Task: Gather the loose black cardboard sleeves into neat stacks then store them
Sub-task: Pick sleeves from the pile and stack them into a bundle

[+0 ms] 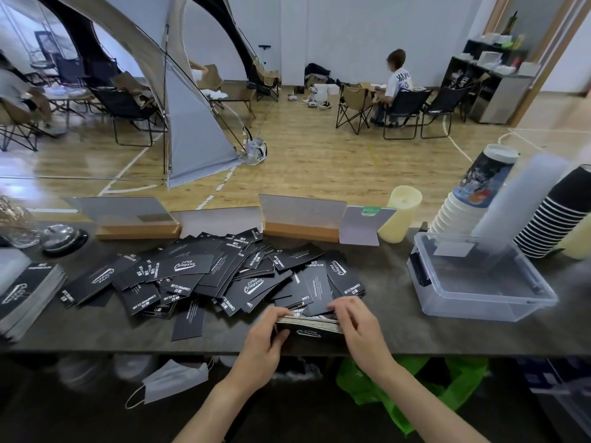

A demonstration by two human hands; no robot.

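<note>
With both hands' fingers [343,310] grasping the stack [308,327] at lower centre, I risk fanning it by squeezing unevenly near the tabletop [393,314] edge.

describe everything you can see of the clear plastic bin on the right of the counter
The clear plastic bin is a see-through rectangular tub with rounded corners, open on top, no lid on it. A dark latch sits on its left end. It looks empty; a pale label shows on its far wall. It rests flat on the dark counter, right of the loose sleeves, near the cup stacks. Neither hand touches it.
</note>
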